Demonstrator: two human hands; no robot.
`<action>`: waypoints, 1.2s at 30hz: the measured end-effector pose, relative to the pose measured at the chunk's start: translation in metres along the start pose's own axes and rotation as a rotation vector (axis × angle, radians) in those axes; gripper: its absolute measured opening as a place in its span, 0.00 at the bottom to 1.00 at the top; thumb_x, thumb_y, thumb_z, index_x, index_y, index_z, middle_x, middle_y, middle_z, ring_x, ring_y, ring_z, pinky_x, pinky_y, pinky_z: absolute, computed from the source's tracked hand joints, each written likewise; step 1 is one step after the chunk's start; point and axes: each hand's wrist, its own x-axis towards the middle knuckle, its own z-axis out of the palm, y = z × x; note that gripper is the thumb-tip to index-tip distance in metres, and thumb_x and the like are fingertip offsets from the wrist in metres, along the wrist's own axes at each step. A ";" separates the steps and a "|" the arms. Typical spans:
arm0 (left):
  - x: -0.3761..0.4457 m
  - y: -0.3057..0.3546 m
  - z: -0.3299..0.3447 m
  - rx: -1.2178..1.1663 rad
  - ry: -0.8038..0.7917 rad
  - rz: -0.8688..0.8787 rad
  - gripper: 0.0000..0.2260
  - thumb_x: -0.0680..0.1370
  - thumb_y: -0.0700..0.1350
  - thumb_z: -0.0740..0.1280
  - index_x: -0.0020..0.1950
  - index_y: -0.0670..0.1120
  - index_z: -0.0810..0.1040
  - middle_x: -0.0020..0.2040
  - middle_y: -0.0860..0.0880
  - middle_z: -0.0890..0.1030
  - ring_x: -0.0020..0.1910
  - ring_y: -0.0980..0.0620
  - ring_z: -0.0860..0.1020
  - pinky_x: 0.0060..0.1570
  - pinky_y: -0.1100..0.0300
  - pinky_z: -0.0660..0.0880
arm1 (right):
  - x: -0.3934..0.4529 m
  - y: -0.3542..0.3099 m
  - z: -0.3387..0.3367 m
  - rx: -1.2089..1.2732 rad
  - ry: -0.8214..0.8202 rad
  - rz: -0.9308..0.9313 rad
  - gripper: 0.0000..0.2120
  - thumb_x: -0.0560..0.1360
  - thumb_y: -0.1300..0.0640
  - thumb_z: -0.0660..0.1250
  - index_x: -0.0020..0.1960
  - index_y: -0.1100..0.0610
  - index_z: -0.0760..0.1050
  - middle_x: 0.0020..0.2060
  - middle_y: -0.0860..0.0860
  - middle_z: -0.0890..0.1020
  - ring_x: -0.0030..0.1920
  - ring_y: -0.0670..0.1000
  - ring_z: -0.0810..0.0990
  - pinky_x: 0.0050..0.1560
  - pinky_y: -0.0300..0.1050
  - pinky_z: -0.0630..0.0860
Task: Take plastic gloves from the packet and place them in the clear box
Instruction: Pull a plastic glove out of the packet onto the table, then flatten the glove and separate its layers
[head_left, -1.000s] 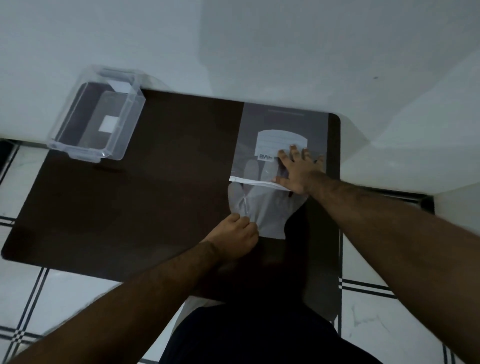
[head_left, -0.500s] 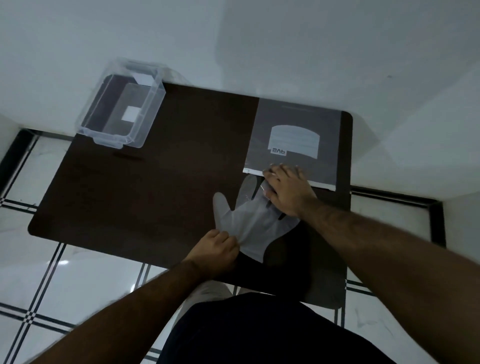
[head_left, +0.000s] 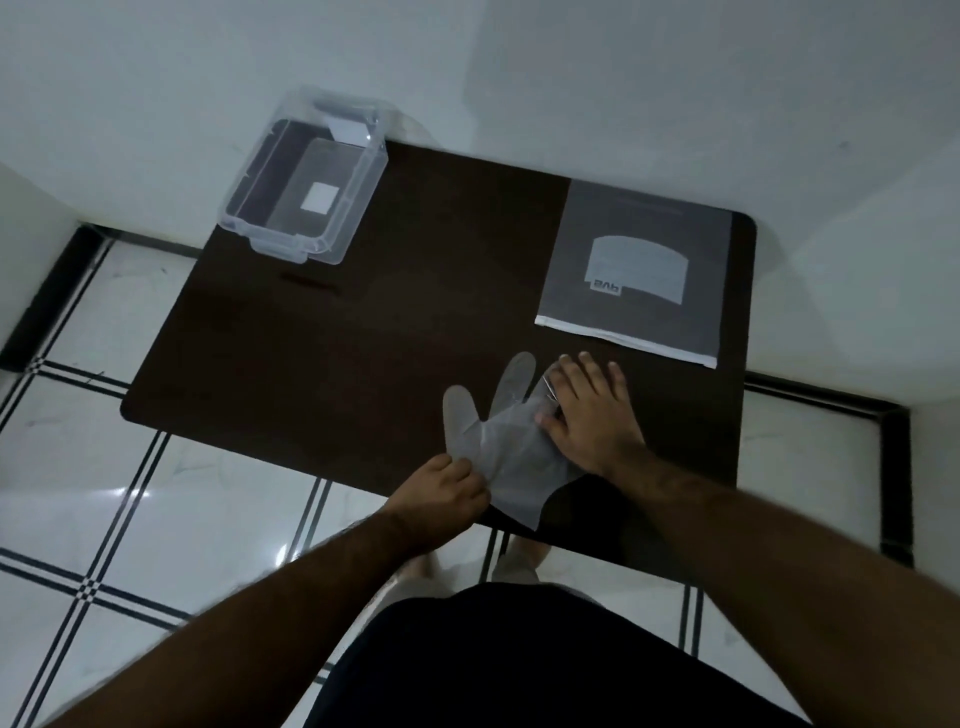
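A thin translucent plastic glove lies flat near the front edge of the dark table, its cuff hanging slightly over the edge. My left hand pinches the glove's lower left edge. My right hand lies flat, fingers spread, on the glove's right side and covers some of its fingers. The grey glove packet rests at the back right, apart from both hands, its white opening strip facing me. The clear box stands open at the back left corner, partly overhanging the table.
White walls close in behind and to the right of the table. White floor tiles with black lines lie to the left and below. My dark-clothed body is close to the front edge.
The glove has come fully out of the packet and slid toward me. My right hand left the packet and now rests on the glove. The view shifted, so the table sits further right.
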 end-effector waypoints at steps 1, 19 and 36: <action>-0.003 0.000 0.000 -0.012 0.003 -0.013 0.03 0.74 0.43 0.72 0.46 0.49 0.83 0.43 0.50 0.82 0.43 0.48 0.80 0.45 0.53 0.78 | -0.006 -0.006 0.004 0.026 -0.009 0.042 0.38 0.84 0.31 0.52 0.87 0.51 0.54 0.87 0.53 0.55 0.87 0.58 0.48 0.83 0.66 0.42; -0.032 -0.020 -0.008 -0.094 -0.027 0.071 0.08 0.75 0.49 0.77 0.53 0.51 0.84 0.49 0.50 0.84 0.49 0.48 0.82 0.49 0.51 0.80 | -0.114 -0.101 0.054 0.216 0.123 -0.083 0.55 0.74 0.17 0.45 0.82 0.57 0.66 0.82 0.57 0.69 0.83 0.59 0.63 0.84 0.60 0.51; 0.058 -0.076 -0.096 -0.268 0.078 -0.389 0.12 0.84 0.47 0.67 0.66 0.50 0.81 0.55 0.49 0.86 0.55 0.46 0.82 0.59 0.50 0.74 | -0.066 -0.064 -0.049 0.249 0.820 -0.007 0.11 0.80 0.56 0.70 0.58 0.61 0.84 0.54 0.57 0.87 0.60 0.57 0.84 0.74 0.58 0.72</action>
